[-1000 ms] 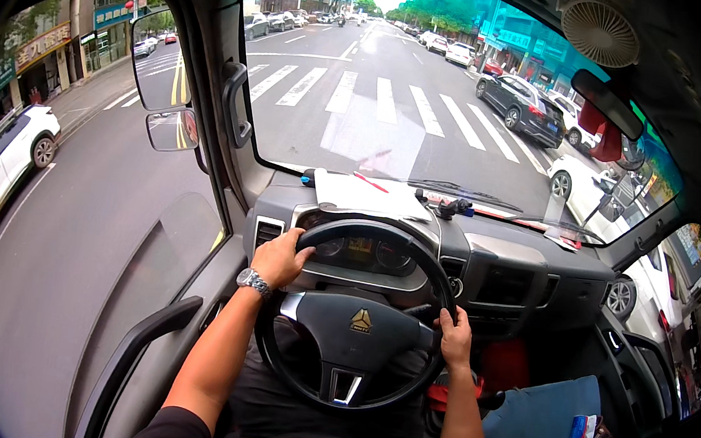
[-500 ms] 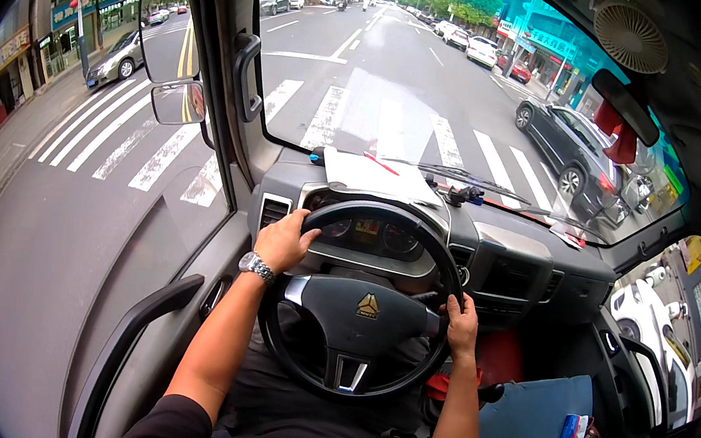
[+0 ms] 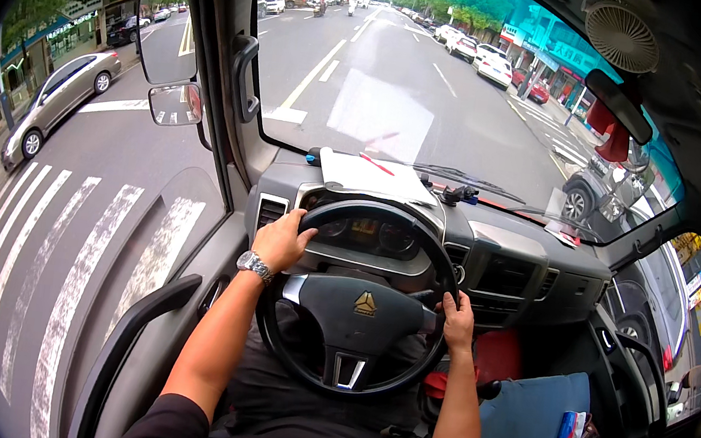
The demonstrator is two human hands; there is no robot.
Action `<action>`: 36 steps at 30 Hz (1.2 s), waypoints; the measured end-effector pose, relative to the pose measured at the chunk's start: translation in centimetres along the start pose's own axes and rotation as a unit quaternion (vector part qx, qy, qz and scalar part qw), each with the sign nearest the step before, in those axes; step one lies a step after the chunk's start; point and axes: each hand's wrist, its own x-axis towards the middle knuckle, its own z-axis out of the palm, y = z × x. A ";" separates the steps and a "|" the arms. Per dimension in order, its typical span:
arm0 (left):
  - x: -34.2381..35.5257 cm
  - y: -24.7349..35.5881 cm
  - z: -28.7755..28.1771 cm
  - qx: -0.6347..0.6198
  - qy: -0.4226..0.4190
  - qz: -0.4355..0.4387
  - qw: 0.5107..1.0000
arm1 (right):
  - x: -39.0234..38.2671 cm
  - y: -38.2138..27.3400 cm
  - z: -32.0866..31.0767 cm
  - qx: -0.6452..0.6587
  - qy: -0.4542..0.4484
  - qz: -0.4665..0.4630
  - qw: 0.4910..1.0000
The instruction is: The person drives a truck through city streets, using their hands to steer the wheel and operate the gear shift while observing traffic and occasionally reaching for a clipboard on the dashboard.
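In front of me is a black steering wheel (image 3: 355, 391) with a gold emblem on its hub. My left hand (image 3: 282, 241) is closed round the rim at the upper left, with a metal-band wristwatch (image 3: 255, 267) on that wrist. On the right side of the rim, my right hand (image 3: 457, 319) grips at about mid-height, thumb toward the inside. Behind the wheel sits the instrument cluster (image 3: 364, 233), partly covered by the rim. White papers (image 3: 373, 177) with a red pen (image 3: 377, 164) lie on top of the dashboard.
Beyond the windscreen runs a road (image 3: 402, 69) with parked white cars (image 3: 495, 68) on the right. A silver car (image 3: 66, 96) shows past the left window, near crosswalk stripes (image 3: 78, 292). A dark vehicle (image 3: 649, 296) is close on the right. A blue seat cover (image 3: 530, 430) carries a small packet (image 3: 572, 429).
The crosswalk ahead has slid back to my left side. The silver car appears nearer and larger, and the dark car has shifted back along my right. Both hands keep their places on the wheel.
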 end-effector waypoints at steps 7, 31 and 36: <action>-0.2 0.1 0.1 -0.007 0.008 -0.004 1.000 | 0.1 0.1 0.0 0.001 0.001 -0.007 1.000; -0.3 0.3 0.4 -0.006 0.021 0.010 1.000 | -0.1 -0.6 -0.1 -0.017 0.010 -0.008 1.000; 0.0 -0.9 1.4 -0.004 0.047 0.022 0.999 | 0.0 -0.6 0.4 -0.018 0.017 -0.023 0.999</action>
